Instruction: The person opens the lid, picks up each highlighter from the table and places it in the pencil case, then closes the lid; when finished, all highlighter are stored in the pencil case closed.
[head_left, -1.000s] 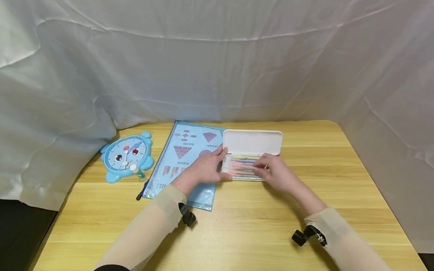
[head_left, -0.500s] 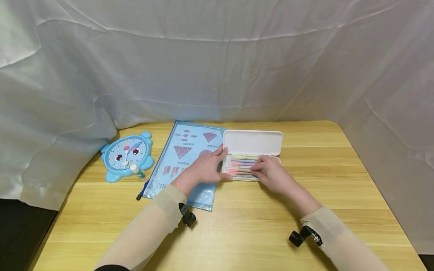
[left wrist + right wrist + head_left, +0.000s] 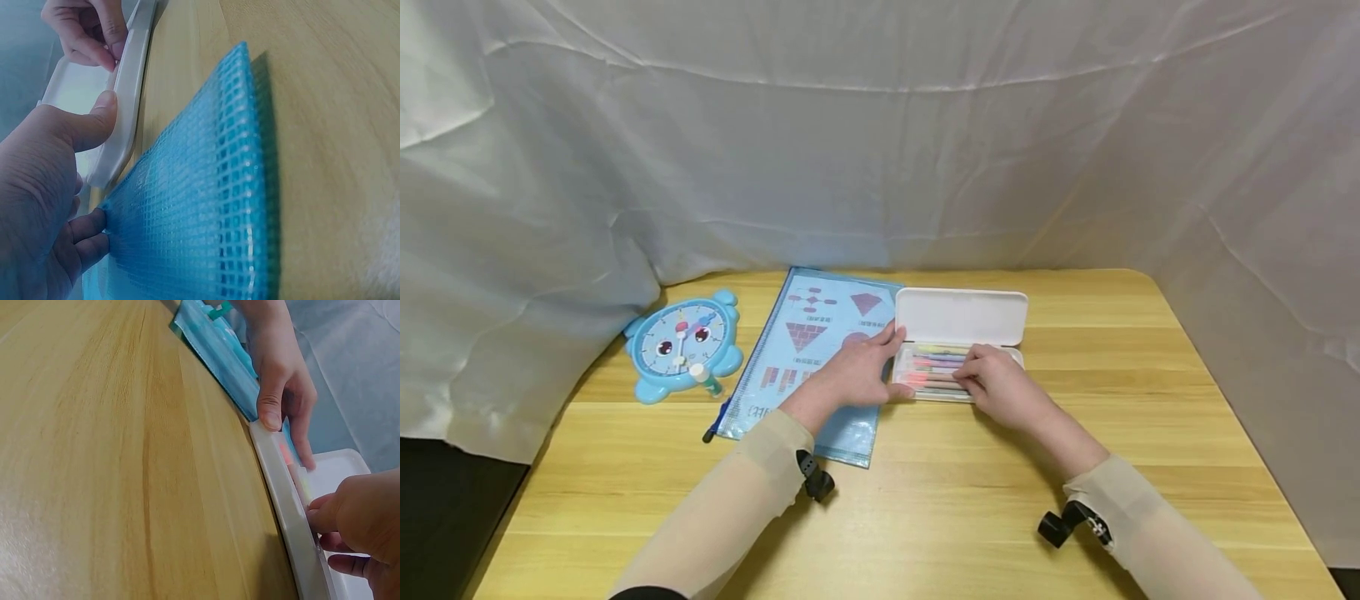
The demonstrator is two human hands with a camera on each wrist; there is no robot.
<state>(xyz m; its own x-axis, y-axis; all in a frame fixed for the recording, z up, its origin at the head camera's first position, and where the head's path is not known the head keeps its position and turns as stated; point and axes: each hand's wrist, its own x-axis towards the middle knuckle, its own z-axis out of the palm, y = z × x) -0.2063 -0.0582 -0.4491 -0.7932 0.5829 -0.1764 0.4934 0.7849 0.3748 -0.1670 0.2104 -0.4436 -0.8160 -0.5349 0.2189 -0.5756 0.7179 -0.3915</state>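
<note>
An opened white pencil case [image 3: 961,317] lies with its lid tipped back, and several coloured pens [image 3: 925,363] lie lengthwise in its tray. My left hand [image 3: 861,371] holds the left end, thumb on the near wall [image 3: 128,119] and forefinger by the hinge corner. Its other fingers touch the blue mesh zip folder [image 3: 194,181]. Over the tray's right half is my right hand [image 3: 1003,387], thumb and fingertips pinching a coral-tipped pen [image 3: 285,453] low in the case. That hand hides the right ends of the pens.
Left of the folder lies a blue toy clock [image 3: 683,346] with a face. A glue stick [image 3: 706,379] with a white cap stands beside it. Wooden tabletop [image 3: 955,517] extends in front of the case, and a grey-white cloth [image 3: 880,150] hangs behind.
My right hand has shifted slightly left and toward me along the pens, its fingertips now on the nearer ones. My left hand and the case have stayed in place.
</note>
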